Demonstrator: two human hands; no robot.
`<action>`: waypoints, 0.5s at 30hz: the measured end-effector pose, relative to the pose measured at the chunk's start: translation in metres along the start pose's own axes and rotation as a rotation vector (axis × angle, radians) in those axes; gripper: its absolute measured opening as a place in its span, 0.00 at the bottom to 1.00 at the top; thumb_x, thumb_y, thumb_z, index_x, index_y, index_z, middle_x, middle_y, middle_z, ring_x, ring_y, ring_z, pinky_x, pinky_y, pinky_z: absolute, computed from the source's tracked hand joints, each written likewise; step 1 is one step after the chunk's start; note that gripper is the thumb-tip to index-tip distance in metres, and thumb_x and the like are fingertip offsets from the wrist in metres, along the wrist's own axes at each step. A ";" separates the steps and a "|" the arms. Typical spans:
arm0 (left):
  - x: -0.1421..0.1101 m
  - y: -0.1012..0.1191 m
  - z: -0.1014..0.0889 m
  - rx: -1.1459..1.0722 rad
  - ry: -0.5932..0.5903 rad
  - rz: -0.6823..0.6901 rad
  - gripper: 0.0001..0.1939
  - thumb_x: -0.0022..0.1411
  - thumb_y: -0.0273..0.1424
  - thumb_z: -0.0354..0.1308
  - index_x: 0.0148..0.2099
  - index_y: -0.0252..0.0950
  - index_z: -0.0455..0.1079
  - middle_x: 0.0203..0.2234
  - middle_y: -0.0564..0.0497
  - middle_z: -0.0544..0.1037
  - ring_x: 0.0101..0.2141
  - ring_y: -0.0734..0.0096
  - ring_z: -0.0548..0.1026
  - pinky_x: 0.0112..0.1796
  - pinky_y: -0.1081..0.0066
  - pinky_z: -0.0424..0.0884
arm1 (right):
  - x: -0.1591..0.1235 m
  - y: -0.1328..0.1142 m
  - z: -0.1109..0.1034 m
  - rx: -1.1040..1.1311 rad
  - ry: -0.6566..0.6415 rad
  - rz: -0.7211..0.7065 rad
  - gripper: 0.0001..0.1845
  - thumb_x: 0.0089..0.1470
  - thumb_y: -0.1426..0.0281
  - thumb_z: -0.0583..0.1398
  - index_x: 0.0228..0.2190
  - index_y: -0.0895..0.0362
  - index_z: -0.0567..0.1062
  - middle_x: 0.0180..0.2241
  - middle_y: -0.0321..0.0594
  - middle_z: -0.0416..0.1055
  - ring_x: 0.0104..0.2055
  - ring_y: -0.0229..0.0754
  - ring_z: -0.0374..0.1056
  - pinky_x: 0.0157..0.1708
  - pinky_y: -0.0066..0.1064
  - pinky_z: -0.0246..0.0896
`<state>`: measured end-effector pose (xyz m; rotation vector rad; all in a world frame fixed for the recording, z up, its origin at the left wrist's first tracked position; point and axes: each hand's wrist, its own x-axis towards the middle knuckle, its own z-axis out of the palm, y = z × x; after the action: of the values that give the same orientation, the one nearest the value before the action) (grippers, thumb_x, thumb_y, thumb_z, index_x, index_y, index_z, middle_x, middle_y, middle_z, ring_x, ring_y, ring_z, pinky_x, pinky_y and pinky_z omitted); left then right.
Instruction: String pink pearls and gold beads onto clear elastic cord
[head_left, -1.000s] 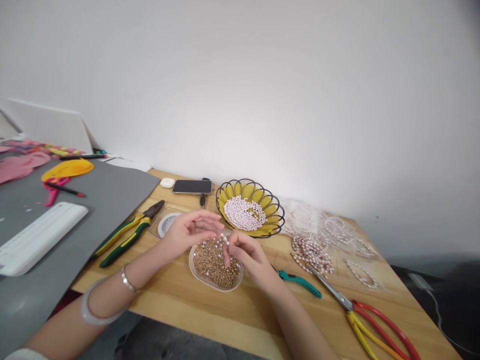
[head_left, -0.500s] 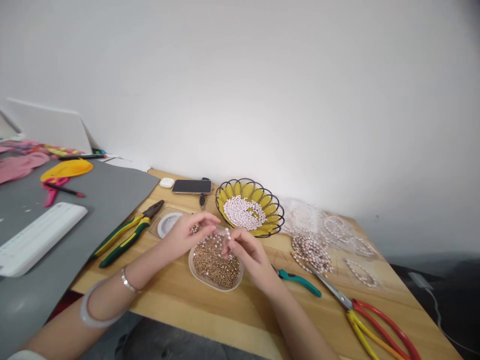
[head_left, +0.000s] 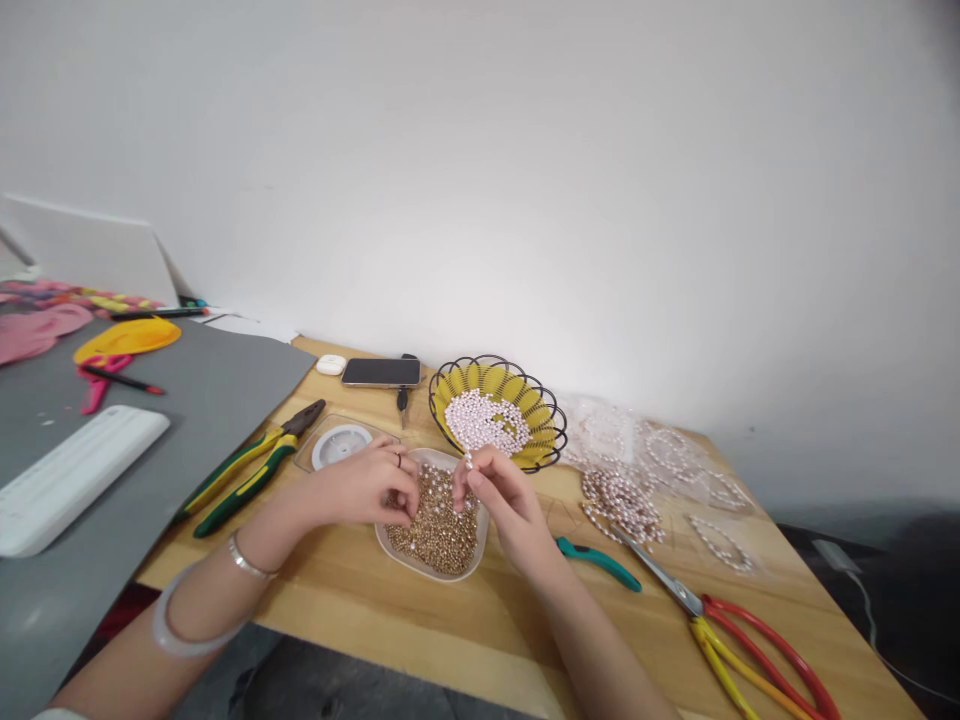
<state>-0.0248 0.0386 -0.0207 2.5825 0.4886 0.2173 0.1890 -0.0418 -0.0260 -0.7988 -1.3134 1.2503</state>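
Note:
A white plastic tray [head_left: 431,573] holds many small gold beads [head_left: 442,540] with a few pale ones among them. My left hand [head_left: 375,487] is at the tray's left side, its fingers curled down among the beads; whatever they pinch is hidden. My right hand [head_left: 506,500], thumb and forefinger pressed together, grips a short string of pearly beads [head_left: 469,461] above the tray's right edge. Behind it stands a black wire basket [head_left: 564,425] with a yellow lining, holding pale pink beads [head_left: 480,418].
Green-yellow pliers [head_left: 259,455] and a white spool [head_left: 341,445] lie to the left. Rightward are teal-handled pliers [head_left: 600,562], large scissors [head_left: 686,598], a heap of bead strings [head_left: 622,505] and bagged bead strings [head_left: 667,455]. A phone [head_left: 381,372] rests near the wall.
My left hand has turned from beside the bead string down to the gold beads at the tray's left. My right hand keeps its pinch and has shifted slightly right.

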 end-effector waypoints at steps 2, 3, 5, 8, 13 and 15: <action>-0.002 -0.002 -0.003 -0.034 -0.038 -0.029 0.04 0.56 0.31 0.70 0.32 0.40 0.77 0.30 0.56 0.78 0.35 0.68 0.71 0.46 0.66 0.56 | 0.000 -0.001 0.000 0.003 0.004 0.009 0.14 0.63 0.59 0.60 0.30 0.54 0.69 0.27 0.35 0.69 0.28 0.39 0.65 0.34 0.33 0.61; -0.003 -0.003 -0.005 -0.047 -0.049 -0.041 0.04 0.56 0.31 0.70 0.33 0.40 0.77 0.31 0.56 0.78 0.36 0.67 0.71 0.47 0.66 0.56 | 0.000 -0.001 0.000 0.003 0.004 0.011 0.14 0.63 0.59 0.60 0.30 0.54 0.69 0.27 0.35 0.69 0.28 0.39 0.65 0.34 0.33 0.61; -0.004 -0.004 -0.007 -0.052 -0.059 -0.043 0.05 0.55 0.31 0.71 0.33 0.40 0.78 0.33 0.55 0.77 0.39 0.66 0.71 0.47 0.66 0.57 | 0.000 -0.002 0.001 0.000 0.006 0.010 0.15 0.63 0.58 0.60 0.29 0.54 0.69 0.27 0.35 0.69 0.28 0.39 0.65 0.34 0.33 0.61; -0.005 -0.003 -0.007 -0.038 -0.067 -0.022 0.05 0.54 0.30 0.72 0.32 0.42 0.79 0.35 0.54 0.76 0.41 0.64 0.70 0.46 0.67 0.57 | 0.000 -0.002 0.001 -0.010 0.004 0.012 0.16 0.62 0.57 0.61 0.29 0.54 0.68 0.26 0.35 0.69 0.27 0.39 0.64 0.33 0.33 0.61; -0.003 0.001 -0.002 -0.015 -0.055 -0.051 0.06 0.51 0.28 0.73 0.31 0.42 0.80 0.34 0.54 0.74 0.40 0.63 0.70 0.46 0.66 0.58 | 0.001 0.001 0.002 0.003 0.008 0.011 0.15 0.63 0.59 0.60 0.29 0.55 0.68 0.26 0.34 0.68 0.27 0.39 0.64 0.32 0.32 0.61; -0.003 0.001 0.001 -0.015 -0.056 -0.041 0.05 0.53 0.28 0.72 0.31 0.42 0.80 0.33 0.54 0.74 0.39 0.64 0.71 0.46 0.66 0.58 | 0.002 0.002 0.002 0.004 0.006 0.006 0.15 0.63 0.59 0.60 0.29 0.55 0.68 0.26 0.34 0.68 0.27 0.38 0.64 0.32 0.32 0.61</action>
<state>-0.0272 0.0366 -0.0214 2.5542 0.5166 0.1339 0.1868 -0.0402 -0.0273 -0.8027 -1.3044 1.2541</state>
